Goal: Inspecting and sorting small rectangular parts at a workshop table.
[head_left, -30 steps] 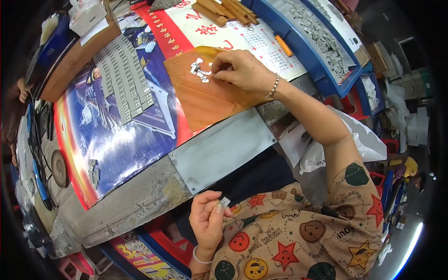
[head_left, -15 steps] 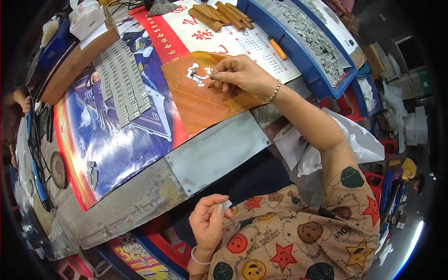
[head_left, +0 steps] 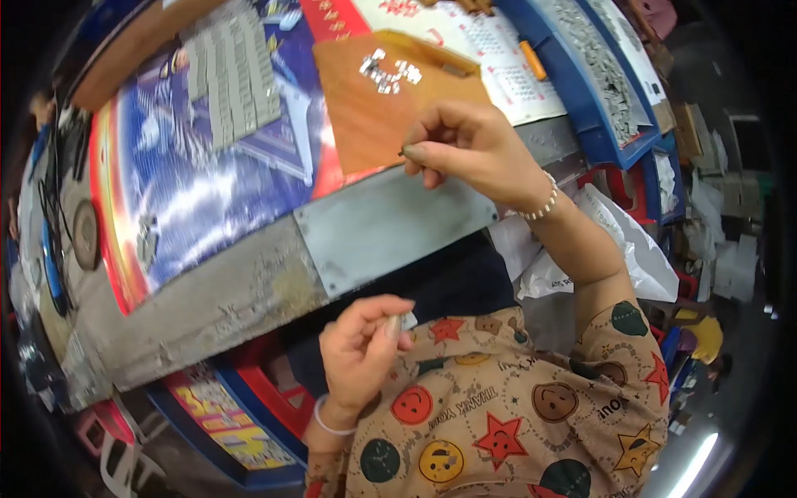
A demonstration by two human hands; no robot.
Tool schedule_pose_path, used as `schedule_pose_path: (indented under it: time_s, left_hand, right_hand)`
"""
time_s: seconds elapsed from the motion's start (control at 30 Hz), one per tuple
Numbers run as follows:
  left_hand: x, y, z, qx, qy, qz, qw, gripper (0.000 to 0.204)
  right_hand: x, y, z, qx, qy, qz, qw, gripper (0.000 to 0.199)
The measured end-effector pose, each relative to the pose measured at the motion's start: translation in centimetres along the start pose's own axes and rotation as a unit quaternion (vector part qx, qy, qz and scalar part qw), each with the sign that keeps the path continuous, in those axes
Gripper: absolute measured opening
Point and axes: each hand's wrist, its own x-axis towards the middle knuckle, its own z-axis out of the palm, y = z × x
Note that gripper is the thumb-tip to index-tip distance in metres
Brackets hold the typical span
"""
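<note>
My left hand, held low in front of my shirt, pinches a small silvery-white metal piece between thumb and fingertips. Over the near edge of the orange sheet is my right hand, thumb and forefinger pressed together on a tiny dark piece whose kind is too small to tell. Beyond that hand, a loose cluster of small shiny metal pieces lies on the sheet. Below the right hand, a smooth grey plate is fixed at the table's front edge.
Rows of grey metal strips lie on a glossy poster at left, with a few loose pieces nearer. A blue tray of small metal parts stands at right, beside an orange pen-like tool. A white plastic bag hangs below.
My right hand has come away from the small pieces on the orange sheet, back toward the grey plate, pinching the tiny piece. The left hand keeps its pinch. The view has shifted.
</note>
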Motion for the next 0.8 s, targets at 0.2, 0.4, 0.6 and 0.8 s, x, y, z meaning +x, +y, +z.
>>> schedule_pose_path:
  time_s: [0.2,0.4,0.6,0.8]
  left_hand:
    - [1.6,1.8,-0.2,-0.058,-0.016,-0.006,0.998,0.016]
    - [1.6,2.0,-0.1,-0.114,-0.008,-0.034,0.993,0.019]
    - [1.5,1.6,-0.1,-0.115,0.000,-0.029,0.993,0.019]
    - [1.5,1.5,-0.6,-0.108,0.014,-0.016,0.994,0.017]
  right_hand:
    - [-3.6,1.1,3.3,-0.268,-0.035,-0.372,0.888,0.020]
    - [-3.9,2.0,3.5,-0.331,-0.082,-0.494,0.800,0.025]
    - [-3.7,3.0,4.1,-0.331,-0.075,-0.540,0.770,0.028]
    - [-3.2,3.0,4.3,-0.349,-0.092,-0.552,0.752,0.027]
